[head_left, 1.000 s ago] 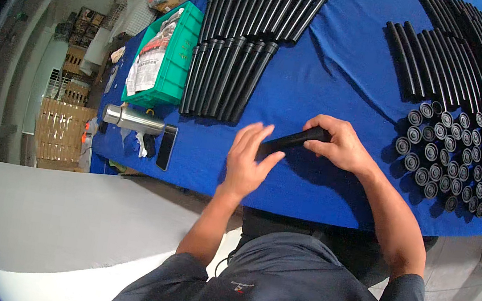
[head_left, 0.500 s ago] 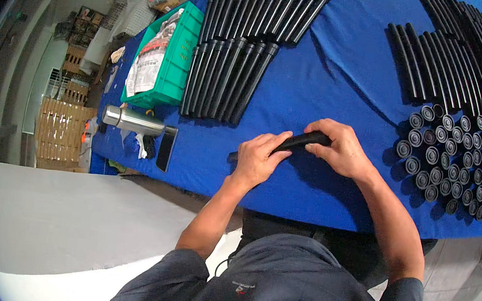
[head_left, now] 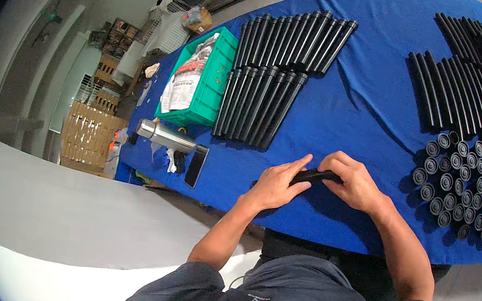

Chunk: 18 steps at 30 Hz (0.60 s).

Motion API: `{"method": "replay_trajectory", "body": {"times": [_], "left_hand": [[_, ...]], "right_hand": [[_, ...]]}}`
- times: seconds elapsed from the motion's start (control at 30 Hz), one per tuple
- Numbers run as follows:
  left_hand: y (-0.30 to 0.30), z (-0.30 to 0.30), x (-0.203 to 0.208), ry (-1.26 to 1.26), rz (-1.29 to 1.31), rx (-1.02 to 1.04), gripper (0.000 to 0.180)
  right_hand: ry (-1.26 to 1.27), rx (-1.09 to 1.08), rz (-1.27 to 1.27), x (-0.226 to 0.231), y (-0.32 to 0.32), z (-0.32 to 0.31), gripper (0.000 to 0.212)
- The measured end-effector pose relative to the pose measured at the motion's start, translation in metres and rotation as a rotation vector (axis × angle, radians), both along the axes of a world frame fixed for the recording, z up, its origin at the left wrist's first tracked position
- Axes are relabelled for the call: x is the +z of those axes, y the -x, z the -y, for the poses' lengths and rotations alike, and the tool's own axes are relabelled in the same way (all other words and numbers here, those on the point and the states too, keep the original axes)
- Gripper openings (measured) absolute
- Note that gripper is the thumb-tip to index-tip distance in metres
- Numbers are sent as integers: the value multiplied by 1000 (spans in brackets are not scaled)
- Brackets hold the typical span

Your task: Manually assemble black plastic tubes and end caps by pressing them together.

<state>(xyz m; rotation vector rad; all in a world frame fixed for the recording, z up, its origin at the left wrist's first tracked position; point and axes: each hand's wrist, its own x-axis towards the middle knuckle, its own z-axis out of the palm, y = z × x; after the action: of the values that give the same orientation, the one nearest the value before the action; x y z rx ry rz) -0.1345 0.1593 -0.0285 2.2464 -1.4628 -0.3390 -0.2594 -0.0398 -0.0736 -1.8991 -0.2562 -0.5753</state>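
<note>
A short black tube [head_left: 313, 176] lies across the space between my hands, just above the blue cloth near the table's front edge. My right hand [head_left: 356, 181] is curled around its right end, fingers and thumb closed on it. Around its left part goes my left hand [head_left: 276, 185], fingers fairly straight on the far side and thumb on the near side. The palm hides much of that end. Beyond the hands, two rows of black tubes with wider caps [head_left: 263, 107] lie side by side on the cloth.
A green crate [head_left: 211, 93] with printed paper stands left of the capped tubes. Near it lie a steel flask [head_left: 165, 135] and a dark phone [head_left: 196, 165]. At the right are many round black caps [head_left: 446, 181] and rows of thin black tubes [head_left: 449, 91] on the blue cloth [head_left: 361, 115].
The whole view has shifted, so the table things sit lower and further right. My left fingers look straighter along the tube; my right hand still grips its end.
</note>
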Motion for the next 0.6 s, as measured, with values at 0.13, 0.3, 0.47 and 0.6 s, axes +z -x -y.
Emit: {"method": "replay_trajectory", "body": {"times": [0.13, 0.3, 0.47, 0.6], "left_hand": [[-4, -3, -1, -38, 7, -55, 44], [31, 5, 1, 366, 295, -51, 42], [39, -21, -30, 262, -927, 153, 40], [25, -10, -54, 546, -1957, 301, 46]], "right_hand": [[-20, 0, -99, 5, -1, 0, 33], [-45, -38, -32, -11, -6, -3, 31], [-140, -120, -129, 10, -1, 3, 28], [-62, -72, -11, -1, 1, 4, 29]]}}
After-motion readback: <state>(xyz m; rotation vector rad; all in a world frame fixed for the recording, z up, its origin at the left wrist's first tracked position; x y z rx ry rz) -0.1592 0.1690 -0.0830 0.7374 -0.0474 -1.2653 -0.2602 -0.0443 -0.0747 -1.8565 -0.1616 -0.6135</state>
